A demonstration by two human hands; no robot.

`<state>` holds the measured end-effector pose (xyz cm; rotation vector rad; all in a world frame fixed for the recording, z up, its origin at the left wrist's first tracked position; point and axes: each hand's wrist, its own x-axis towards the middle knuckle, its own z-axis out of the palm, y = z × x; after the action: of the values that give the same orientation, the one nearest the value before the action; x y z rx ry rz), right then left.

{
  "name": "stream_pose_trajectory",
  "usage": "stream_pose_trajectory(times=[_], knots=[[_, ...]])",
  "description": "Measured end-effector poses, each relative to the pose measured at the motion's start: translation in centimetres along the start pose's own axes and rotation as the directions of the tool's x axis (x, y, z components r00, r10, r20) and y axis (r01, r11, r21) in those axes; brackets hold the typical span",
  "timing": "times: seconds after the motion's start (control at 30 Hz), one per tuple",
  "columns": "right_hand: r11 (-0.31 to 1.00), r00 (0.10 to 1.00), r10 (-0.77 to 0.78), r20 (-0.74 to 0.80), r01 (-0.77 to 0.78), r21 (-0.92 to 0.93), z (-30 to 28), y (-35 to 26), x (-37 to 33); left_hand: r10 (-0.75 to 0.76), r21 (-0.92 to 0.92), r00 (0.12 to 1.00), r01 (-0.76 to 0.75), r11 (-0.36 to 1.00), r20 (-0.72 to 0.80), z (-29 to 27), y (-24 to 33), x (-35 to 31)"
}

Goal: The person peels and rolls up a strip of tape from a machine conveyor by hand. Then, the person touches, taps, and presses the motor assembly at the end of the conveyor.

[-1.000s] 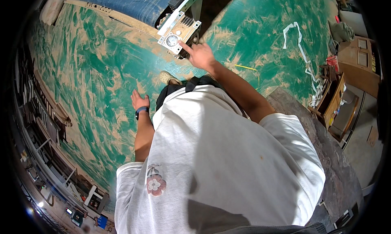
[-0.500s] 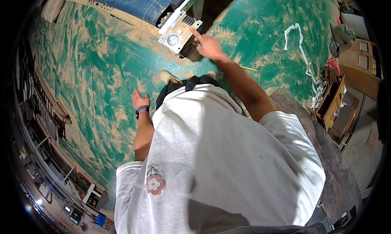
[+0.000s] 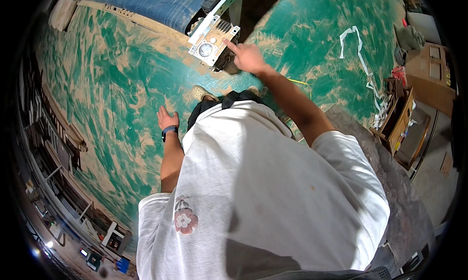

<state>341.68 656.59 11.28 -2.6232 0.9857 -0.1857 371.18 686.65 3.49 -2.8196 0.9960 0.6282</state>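
At the corner of a belt machine is a small dusty control panel point(image 3: 201, 58) with a round dial point(image 3: 205, 50) and a pale knob. My right hand point(image 3: 249, 58) reaches to its right side, index finger stretched out and the other fingers curled. That fingertip is on or just over the panel face, to the right of the knob; contact cannot be made out. Nothing shows in this hand. My left hand point(image 3: 168, 119) hangs low at my left side, fingers spread and empty, with a dark band on the wrist.
A wide blue belt point(image 3: 146, 4) runs off at the far left. Sawdust streaks the green floor point(image 3: 112, 85). A crumpled white strip point(image 3: 360, 48) trails toward wooden furniture point(image 3: 397, 121) on the right. A grey slab point(image 3: 390, 182) stands beside me; stacked frames point(image 3: 58, 148) line the left.
My right index fingertip has shifted slightly left and down across the panel, from near its upper right edge toward the knob. My left hand stays put.
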Motion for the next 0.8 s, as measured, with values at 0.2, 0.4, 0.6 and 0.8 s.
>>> stream_pose_trajectory(times=[0.2, 0.4, 0.6, 0.8], knots=[[0.986, 0.988, 0.154, -0.005, -0.154, -0.068, -1.2, 1.6, 1.0, 0.005, 0.014, 1.0, -0.005, 1.0, 0.015, -0.4, 0.3, 0.1], [0.998, 0.995, 0.068, 0.076, -0.067, -0.012, -1.3, -0.1, 0.5, 0.005, 0.024, 1.0, -0.005, 1.0, 0.013, -0.5, 0.3, 0.5], [1.0, 0.999, -0.019, 0.036, 0.019, 0.001, 0.0, -0.7, 0.4, 0.015, 0.021, 1.0, -0.016, 1.0, 0.011, -0.5, 0.5, 0.8], [0.941, 0.945, 0.324, -0.037, -0.318, 0.119, -1.5, 2.7, 1.7, 0.023, 0.01, 1.0, -0.023, 1.0, -0.014, -0.2, 0.0, 0.9]])
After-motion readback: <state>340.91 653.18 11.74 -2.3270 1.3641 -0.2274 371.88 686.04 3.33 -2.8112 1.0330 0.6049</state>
